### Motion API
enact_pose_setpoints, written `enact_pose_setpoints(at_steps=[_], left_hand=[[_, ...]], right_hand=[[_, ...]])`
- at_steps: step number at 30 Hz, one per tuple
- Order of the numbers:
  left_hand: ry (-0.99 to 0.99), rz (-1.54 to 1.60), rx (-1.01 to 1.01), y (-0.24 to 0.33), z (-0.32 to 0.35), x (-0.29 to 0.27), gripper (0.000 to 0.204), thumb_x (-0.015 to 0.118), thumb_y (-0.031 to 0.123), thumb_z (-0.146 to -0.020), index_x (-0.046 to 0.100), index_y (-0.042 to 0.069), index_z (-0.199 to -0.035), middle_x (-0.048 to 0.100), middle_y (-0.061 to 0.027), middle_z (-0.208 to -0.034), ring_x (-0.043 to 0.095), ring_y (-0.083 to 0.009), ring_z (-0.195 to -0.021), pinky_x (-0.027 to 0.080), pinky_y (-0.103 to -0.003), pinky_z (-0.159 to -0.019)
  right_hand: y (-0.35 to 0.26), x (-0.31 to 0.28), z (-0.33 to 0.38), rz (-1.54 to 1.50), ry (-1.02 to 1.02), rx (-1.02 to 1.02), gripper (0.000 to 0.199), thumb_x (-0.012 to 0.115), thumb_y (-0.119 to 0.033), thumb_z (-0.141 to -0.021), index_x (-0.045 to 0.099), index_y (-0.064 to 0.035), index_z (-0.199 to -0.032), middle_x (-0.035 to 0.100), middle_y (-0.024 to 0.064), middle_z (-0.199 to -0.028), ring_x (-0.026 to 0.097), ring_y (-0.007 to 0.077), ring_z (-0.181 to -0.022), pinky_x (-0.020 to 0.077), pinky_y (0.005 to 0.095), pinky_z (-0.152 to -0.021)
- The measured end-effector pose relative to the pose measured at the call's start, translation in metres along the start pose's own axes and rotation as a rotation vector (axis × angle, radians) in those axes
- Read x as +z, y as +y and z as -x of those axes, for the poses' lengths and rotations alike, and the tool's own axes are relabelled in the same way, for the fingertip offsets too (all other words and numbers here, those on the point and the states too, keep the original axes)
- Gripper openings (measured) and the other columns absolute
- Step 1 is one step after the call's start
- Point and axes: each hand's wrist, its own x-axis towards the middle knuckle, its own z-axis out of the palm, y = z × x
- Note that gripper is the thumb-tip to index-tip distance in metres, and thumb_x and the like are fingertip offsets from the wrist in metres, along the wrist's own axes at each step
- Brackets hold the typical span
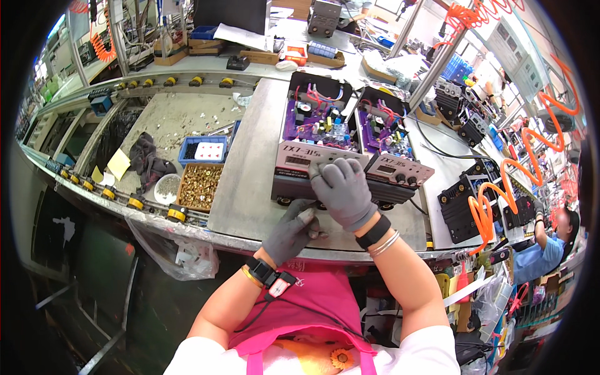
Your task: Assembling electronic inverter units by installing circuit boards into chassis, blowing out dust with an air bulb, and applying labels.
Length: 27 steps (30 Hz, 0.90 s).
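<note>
Two open-topped electronic units stand side by side on the metal worktop, purple circuit boards and coloured wires showing inside the left unit (312, 147) and the right unit (387, 134). Both have pale front panels; the right one's dark knobs (406, 180) are visible. My right hand (344, 187), in a grey glove, is closed with bent fingers against the left unit's front panel, covering whatever is under the fingertips. Just below, at that unit's lower front edge, my left hand (290, 232), also gloved, is closed in a pinch. What it holds, if anything, cannot be made out.
To the left are a box of brass-coloured parts (200, 186), a blue bin (203, 150), a white tub (167, 187) and a dark cloth (147, 161). Black units (459, 209) stand at right, beneath a coiled orange hose (481, 215). A co-worker (544, 247) is at far right.
</note>
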Motion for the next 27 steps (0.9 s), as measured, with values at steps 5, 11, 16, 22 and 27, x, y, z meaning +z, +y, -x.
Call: enact_pose_setpoints(at_steps=[5, 11, 16, 22, 27], left_hand=[[0.009, -0.012, 0.026, 0.0, 0.003, 0.0, 0.037, 0.051, 0.025, -0.096, 0.039, 0.007, -0.127, 0.05, -0.0047, -0.082, 0.049, -0.0139, -0.075, 0.048, -0.041, -0.083], [-0.014, -0.032, 0.023, 0.003, 0.006, 0.005, 0.039, 0.051, 0.024, -0.095, 0.038, 0.008, -0.128, 0.05, -0.0061, -0.084, 0.05, -0.0153, -0.079, 0.046, -0.043, -0.087], [-0.059, -0.052, 0.0, 0.001, 0.0, 0.006, 0.046, 0.058, 0.032, -0.091, 0.038, 0.01, -0.126, 0.057, -0.0087, -0.1, 0.056, -0.0201, -0.095, 0.046, -0.045, -0.089], [0.1, -0.264, 0.035, 0.006, -0.002, 0.018, 0.048, 0.056, 0.029, -0.093, 0.034, 0.007, -0.13, 0.048, -0.0194, -0.13, 0.05, -0.0303, -0.118, 0.044, -0.049, -0.095], [0.213, -0.408, 0.013, 0.004, -0.019, 0.024, 0.045, 0.054, 0.026, -0.093, 0.041, 0.002, -0.129, 0.055, -0.0201, -0.121, 0.058, -0.0268, -0.104, 0.05, -0.045, -0.088]], right_hand=[[-0.005, -0.011, 0.001, -0.018, -0.119, 0.102, 0.034, 0.069, -0.021, -0.068, 0.065, -0.0142, -0.102, 0.054, 0.0001, -0.092, 0.054, 0.0195, -0.088, 0.0421, 0.0363, -0.081], [0.002, -0.021, -0.008, -0.084, -0.013, 0.416, 0.057, 0.079, -0.029, -0.061, 0.062, -0.0226, -0.115, 0.054, -0.0009, -0.101, 0.051, 0.022, -0.096, 0.0389, 0.039, -0.085], [0.006, -0.005, -0.009, -0.074, 0.019, 0.45, 0.053, 0.076, -0.031, -0.064, 0.061, -0.0213, -0.114, 0.05, -0.0015, -0.101, 0.05, 0.02, -0.098, 0.035, 0.0404, -0.089], [0.021, -0.053, 0.049, -0.143, 0.311, 0.692, 0.046, 0.07, -0.034, -0.078, 0.059, -0.0137, -0.118, 0.054, 0.0056, -0.109, 0.048, 0.0236, -0.108, 0.0342, 0.0397, -0.097], [0.063, -0.019, 0.183, -0.103, 0.346, 1.265, 0.048, 0.057, -0.032, -0.091, 0.05, 0.0009, -0.126, 0.056, 0.0199, -0.118, 0.052, 0.0336, -0.109, 0.0396, 0.0421, -0.095]])
